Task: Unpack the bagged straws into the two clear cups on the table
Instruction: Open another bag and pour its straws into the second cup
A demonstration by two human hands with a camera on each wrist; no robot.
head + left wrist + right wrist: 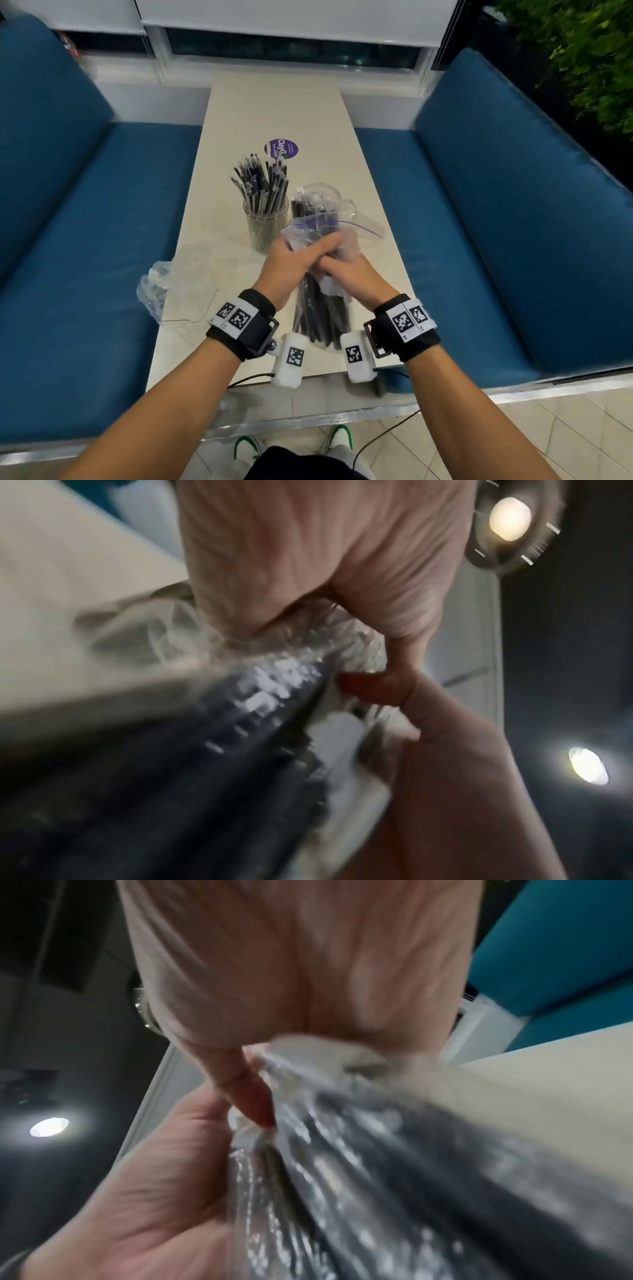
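Farthest left of the hands, a crumpled empty plastic bag [161, 291] lies on the near left edge of the pale table [274, 109], partly hanging over toward the blue bench seat [85, 274]. Just beyond the left hand stands a clear cup [265, 224], upright and packed with dark wrapped straws [262, 185] that fan out above its rim. Beyond that cup a round purple sticker [281, 149] sits flat on the tabletop.

The left hand [291, 263] has its fingers curled round the gathered middle of a clear zip bag [322, 236], and the left wrist view shows the plastic bunched in the fist [308, 574]. The bag holds a bundle of black straws [320, 315] whose lower ends hang down between the two wrists, above the near edge of the table. The open mouth of the bag spreads above the hands, and straw ends show there.

The right hand [356, 277] touches the left one and also grips the bag, its fingers closed on the plastic and the straws inside; the right wrist view shows this fist [291, 974] clamped on the glossy wrapping [377, 1164], though the picture is blurred.

Directly beyond the bag mouth, the second clear cup [317, 195] stands close to the right of the first; the bag covers much of it, so I cannot tell what is in it.

Right of the hands lies another blue bench seat [479, 257].
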